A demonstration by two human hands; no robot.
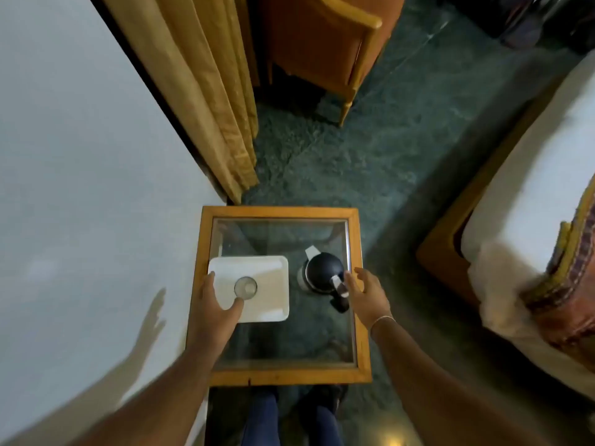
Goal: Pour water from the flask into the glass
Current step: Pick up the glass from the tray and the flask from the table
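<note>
The left hand [216,300] lies spread on the near left corner of the white tray [270,275], fingers apart and gripping nothing, thumb close beside the glass [245,287]. The right hand [363,292] hangs open with splayed fingers just right of the flask [323,270], next to its handle, not closed on it. The glass stands upright on the tray; the flask stands right of the tray on the glass-topped table [280,375].
</note>
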